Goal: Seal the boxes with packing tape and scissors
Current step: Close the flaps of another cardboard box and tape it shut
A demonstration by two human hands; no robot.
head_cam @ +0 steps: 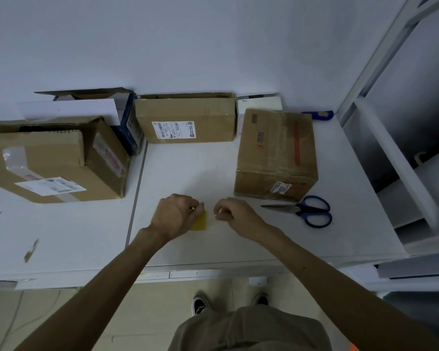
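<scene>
Packing tape (200, 221) low over table (188, 173) centre, left hand (176, 215) curled round roll, right hand (235, 211) pinching what looks like free end. Likely light, thin, sticky, folds on itself: grip edge only, keep taut

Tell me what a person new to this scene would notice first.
The two hands meet at the middle of the white table: the left hand holds a small yellow thing, and the right hand pinches close beside it. Blue-handled scissors lie to the right, just in front of a taped brown box. A large box stands at the left and another box at the wall.
</scene>
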